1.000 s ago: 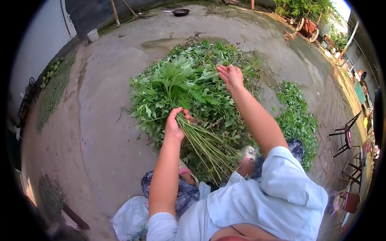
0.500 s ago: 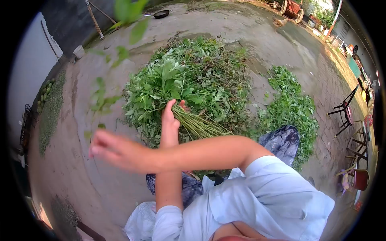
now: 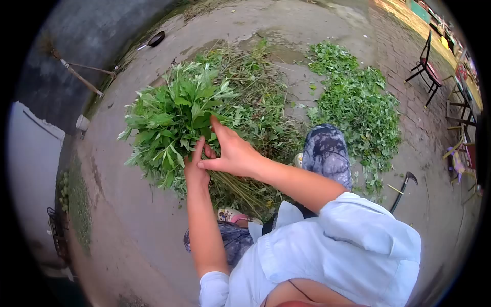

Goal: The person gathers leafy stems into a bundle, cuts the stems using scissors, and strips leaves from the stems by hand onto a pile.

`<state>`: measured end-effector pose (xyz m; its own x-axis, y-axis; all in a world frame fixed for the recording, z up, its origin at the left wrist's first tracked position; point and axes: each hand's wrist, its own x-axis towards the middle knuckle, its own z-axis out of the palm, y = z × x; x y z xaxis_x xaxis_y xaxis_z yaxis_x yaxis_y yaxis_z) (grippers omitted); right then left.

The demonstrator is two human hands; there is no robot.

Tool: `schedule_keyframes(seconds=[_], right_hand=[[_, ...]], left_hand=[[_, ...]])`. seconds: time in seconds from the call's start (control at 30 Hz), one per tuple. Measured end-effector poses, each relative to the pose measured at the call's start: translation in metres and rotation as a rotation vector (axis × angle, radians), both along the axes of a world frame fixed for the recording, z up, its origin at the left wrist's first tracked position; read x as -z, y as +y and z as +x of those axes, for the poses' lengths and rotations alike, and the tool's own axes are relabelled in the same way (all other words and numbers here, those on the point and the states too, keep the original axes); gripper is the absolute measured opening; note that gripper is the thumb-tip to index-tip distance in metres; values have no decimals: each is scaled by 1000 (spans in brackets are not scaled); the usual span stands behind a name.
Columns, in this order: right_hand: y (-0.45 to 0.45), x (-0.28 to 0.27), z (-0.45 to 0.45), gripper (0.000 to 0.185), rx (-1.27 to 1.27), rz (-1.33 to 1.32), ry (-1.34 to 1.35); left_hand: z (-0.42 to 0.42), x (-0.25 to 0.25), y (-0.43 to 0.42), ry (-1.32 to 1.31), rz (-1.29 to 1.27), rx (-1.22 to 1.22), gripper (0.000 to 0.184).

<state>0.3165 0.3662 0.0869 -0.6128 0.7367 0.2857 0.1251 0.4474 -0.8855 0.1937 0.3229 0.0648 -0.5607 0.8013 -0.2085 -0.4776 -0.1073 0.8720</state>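
My left hand (image 3: 195, 166) is wrapped round the stems of a bunch of leafy green stems (image 3: 171, 110). The leaves fan out to the upper left, and the bare stem ends (image 3: 238, 192) point down to the right. My right hand (image 3: 232, 148) curves round the right side of the same bunch, its thumb reaching across toward my left hand and its index finger up against the leaves. Some fingertips of both hands are hidden behind the bunch. Under and behind it lies a heap of cut leafy stems (image 3: 255, 97).
A pile of stripped green leaves (image 3: 353, 102) lies to the right on the concrete. A sickle (image 3: 404, 192) rests near my right knee. Chairs (image 3: 427, 66) stand at the far right. A dark pan (image 3: 156, 39) and a white bucket (image 3: 82, 123) are at the upper left.
My right hand has come back from the far left and now meets the bunch beside my left hand. The bunch has shifted left, and the view has turned.
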Motion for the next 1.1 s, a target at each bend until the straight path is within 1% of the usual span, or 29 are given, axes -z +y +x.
schedule_keyframes(seconds=[0.03,0.07,0.1,0.13,0.17,0.2,0.23,0.27,0.3,0.33,0.37,0.4,0.43,0.5,0.53,0.57,0.63,0.77,0.83,0.87,0.9,0.97,1.0,1.03,1.07,1.1], right_hand=[[11,0,12,88,-34,-145,22],[19,-15,28,88,-70,-286,-47],[32,-31,46,87,-114,-431,-93],[48,-9,42,88,31,-289,274],[63,15,44,89,172,-105,618],[69,9,72,89,241,-102,627],[70,-8,101,81,192,-409,726],[72,-15,123,74,122,-716,828],[78,-9,137,74,156,-721,846],[84,-1,146,64,205,-766,989],[92,6,153,54,251,-800,1133],[100,9,162,37,339,-763,1189],[105,16,174,37,360,-764,1202],[111,24,200,27,333,-947,1385],[111,25,219,29,338,-972,1261],[116,31,226,29,358,-972,1270],[127,45,237,32,343,-1044,1367],[147,79,262,36,348,-977,1483],[153,105,288,44,318,-1012,1269],[152,124,303,43,309,-1092,1267],[149,149,319,42,301,-1171,1266],[134,214,351,34,556,-1121,1096],[125,260,367,27,686,-1199,931],[113,298,386,22,887,-1252,739],[101,328,410,19,1051,-1233,630],[95,366,433,20,1245,-1116,541]], left_hand=[[23,-9,9,145,-93,-68,27],[17,23,26,217,-50,51,36],[53,-3,35,182,53,159,42],[88,-25,45,303,-84,170,41],[102,-27,60,582,-152,210,32],[109,-32,70,662,-215,426,21],[131,-35,80,633,-183,426,13],[140,-37,90,675,-222,571,16],[148,-39,98,716,-265,708,20],[165,-41,104,719,-278,741,20],[182,-43,109,702,-240,785,23],[197,-45,115,687,-200,826,26],[207,-46,121,691,-206,848,26],[223,-45,132,729,-268,1053,34],[232,-38,139,735,-270,1088,38],[242,-37,145,734,-274,1108,38],[261,-37,157,754,-399,1153,33],[285,-32,182,801,-467,1149,27],[284,-28,198,803,-538,1168,27],[282,-29,203,764,-561,1170,26],[281,-32,206,756,-594,1104,26],[260,-27,223,702,-540,1029,26],[247,-28,233,662,-545,1011,27],[237,-28,242,620,-547,991,27],[237,-30,247,604,-545,957,28],[237,-33,252,587,-544,923,29]])
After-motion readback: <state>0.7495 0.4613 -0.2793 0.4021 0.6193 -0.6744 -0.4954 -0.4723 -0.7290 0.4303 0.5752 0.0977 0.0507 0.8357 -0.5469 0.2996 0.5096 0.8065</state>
